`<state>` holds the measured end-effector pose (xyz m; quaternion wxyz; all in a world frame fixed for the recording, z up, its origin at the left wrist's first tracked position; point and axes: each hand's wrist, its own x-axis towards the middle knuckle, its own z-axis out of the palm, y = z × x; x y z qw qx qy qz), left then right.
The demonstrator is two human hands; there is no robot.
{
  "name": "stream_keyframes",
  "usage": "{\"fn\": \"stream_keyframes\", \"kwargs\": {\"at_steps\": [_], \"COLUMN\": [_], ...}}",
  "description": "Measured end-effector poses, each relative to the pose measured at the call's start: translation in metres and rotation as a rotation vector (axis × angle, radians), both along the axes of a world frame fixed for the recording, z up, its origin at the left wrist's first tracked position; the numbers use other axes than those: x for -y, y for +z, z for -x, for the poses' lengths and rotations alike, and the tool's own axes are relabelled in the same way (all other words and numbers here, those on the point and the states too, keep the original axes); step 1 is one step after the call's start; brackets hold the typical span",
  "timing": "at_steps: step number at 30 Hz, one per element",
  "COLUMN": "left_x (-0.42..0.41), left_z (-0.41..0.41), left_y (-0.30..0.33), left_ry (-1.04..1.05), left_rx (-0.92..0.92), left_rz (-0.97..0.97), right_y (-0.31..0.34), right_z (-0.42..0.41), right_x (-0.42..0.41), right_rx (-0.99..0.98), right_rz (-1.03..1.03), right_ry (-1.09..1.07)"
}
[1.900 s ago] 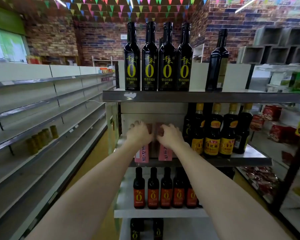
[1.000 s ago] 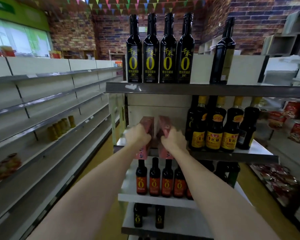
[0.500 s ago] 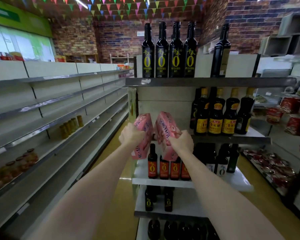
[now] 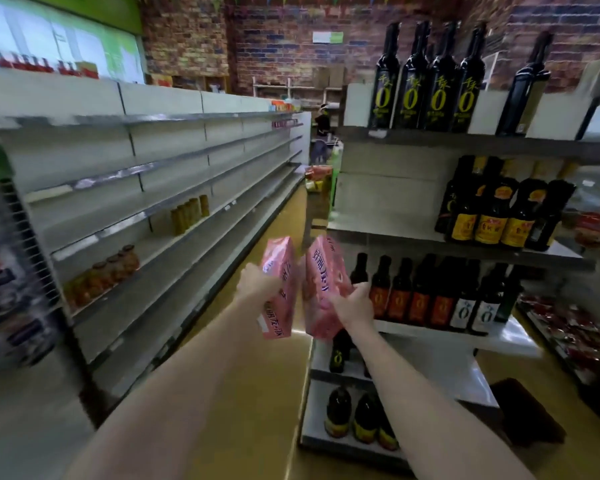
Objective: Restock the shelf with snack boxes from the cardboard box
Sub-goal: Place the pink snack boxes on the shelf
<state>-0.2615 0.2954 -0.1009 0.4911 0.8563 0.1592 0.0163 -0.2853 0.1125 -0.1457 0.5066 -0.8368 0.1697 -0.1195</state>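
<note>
Both pink snack boxes have left the bottle shelf (image 4: 440, 242), gripped by left hand (image 4: 257, 284) and right hand (image 4: 352, 303); keep them upright, choose one shelf.

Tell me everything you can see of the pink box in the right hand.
The right pink box is a flat carton, cardboard by its look, printed with dark blue and red characters on its broad face. It is held in the air, roughly upright and tilted, over the aisle floor, beside the second pink box; whether they touch is unclear. The right hand grips its lower right edge. It looks closed and undamaged.
</note>
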Motion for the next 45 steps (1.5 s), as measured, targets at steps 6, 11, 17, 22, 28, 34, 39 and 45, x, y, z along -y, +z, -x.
{"fn": "stream_keyframes", "kwargs": {"at_steps": [6, 11, 17, 22, 28, 34, 39, 45], "left_x": [-0.066, -0.096, -0.121, -0.120, -0.113, -0.105, -0.101, -0.116], "left_z": [0.019, 0.039, 0.041, 0.021, -0.030, -0.106, -0.180, -0.252], "left_y": [-0.024, -0.023, -0.033, -0.051, -0.069, -0.075, -0.080, -0.084], "left_ry": [0.017, 0.103, 0.231, 0.244, 0.262, 0.236, 0.211, 0.186], "left_rx": [-0.045, -0.019, -0.026, -0.061, -0.081, -0.087, -0.110, -0.192], "left_rz": [0.179, 0.225, 0.041, 0.107, 0.098, -0.005, -0.011, 0.043], "right_y": [-0.010, -0.011, -0.023, -0.038, -0.060, -0.072, -0.085, -0.085], "right_z": [0.001, 0.001, -0.009, -0.027, -0.078, -0.154, -0.226, -0.293], "right_x": [-0.076, -0.112, -0.117, -0.116, -0.123, -0.123, -0.116, -0.115], "right_rx": [0.030, 0.025, -0.081, -0.171, -0.186, -0.208, -0.224, -0.294], "right_rz": [-0.038, -0.035, -0.158, -0.201, -0.174, -0.132, -0.064, -0.074], "right_ry": [0.085, 0.117, 0.135, 0.220, 0.202, 0.223, 0.288, 0.282]}}
